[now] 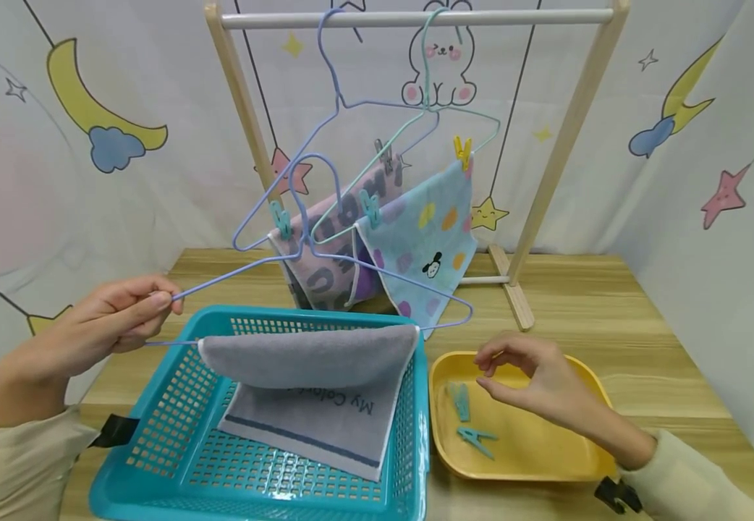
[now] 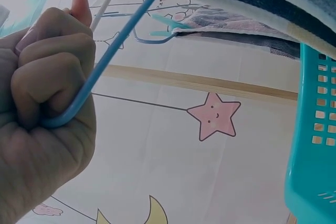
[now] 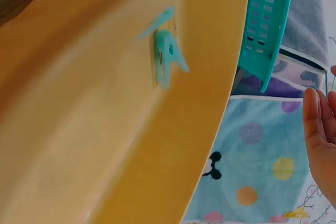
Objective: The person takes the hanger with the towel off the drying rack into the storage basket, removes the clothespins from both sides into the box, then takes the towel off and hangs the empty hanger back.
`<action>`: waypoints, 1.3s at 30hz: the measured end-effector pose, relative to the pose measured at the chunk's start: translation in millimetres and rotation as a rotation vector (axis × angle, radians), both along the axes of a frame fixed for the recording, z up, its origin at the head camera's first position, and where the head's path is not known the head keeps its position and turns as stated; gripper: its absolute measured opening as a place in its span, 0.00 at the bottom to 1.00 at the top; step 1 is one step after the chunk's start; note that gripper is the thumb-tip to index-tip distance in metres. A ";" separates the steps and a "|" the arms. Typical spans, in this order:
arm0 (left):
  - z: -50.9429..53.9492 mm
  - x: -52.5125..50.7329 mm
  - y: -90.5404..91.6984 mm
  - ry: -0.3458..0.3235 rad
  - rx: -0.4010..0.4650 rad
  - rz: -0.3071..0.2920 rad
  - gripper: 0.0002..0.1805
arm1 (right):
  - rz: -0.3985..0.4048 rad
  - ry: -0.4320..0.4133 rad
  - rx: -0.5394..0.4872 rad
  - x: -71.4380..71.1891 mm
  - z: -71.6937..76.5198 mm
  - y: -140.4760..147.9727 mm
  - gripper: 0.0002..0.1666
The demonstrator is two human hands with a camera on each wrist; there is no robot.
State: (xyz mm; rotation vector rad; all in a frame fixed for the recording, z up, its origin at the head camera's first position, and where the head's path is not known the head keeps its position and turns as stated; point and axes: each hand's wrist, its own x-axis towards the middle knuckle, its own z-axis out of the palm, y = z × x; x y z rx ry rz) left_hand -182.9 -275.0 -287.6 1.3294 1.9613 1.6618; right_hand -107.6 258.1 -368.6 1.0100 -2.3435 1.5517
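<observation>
My left hand (image 1: 123,315) grips the left end of a blue hanger (image 1: 240,271), its fingers curled round the wire in the left wrist view. A grey towel (image 1: 312,354) is folded over the hanger's lower bar and hangs above the teal basket (image 1: 221,311). My right hand (image 1: 540,376), fingers bent and thumb apart, is over the yellow tray (image 1: 520,474) and holds nothing. In the tray lie two teal clothespins, one (image 1: 460,401) near the back and one (image 1: 477,440) in front of it.
Behind the basket stands a rack with a white rail (image 1: 416,19). From it hang a blue hanger with a pink-and-grey towel (image 1: 331,268) and a green hanger with a light blue towel (image 1: 438,239), both pinned with clothespins.
</observation>
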 end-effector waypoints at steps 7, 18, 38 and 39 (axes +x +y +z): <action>0.6 2.0 -0.4 0.002 -0.011 0.012 0.21 | 0.054 0.022 0.004 -7.8 3.5 -29.8 0.17; -0.3 3.4 -0.5 0.008 -0.009 0.007 0.21 | 0.016 0.418 0.205 -20.9 31.9 -89.3 0.16; -1.9 1.6 -2.8 0.008 0.012 -0.009 0.23 | -0.117 0.632 0.544 -33.5 42.7 -125.9 0.07; -1.8 1.5 -3.0 0.009 0.014 -0.013 0.22 | -0.116 0.623 0.541 -33.6 42.9 -126.3 0.06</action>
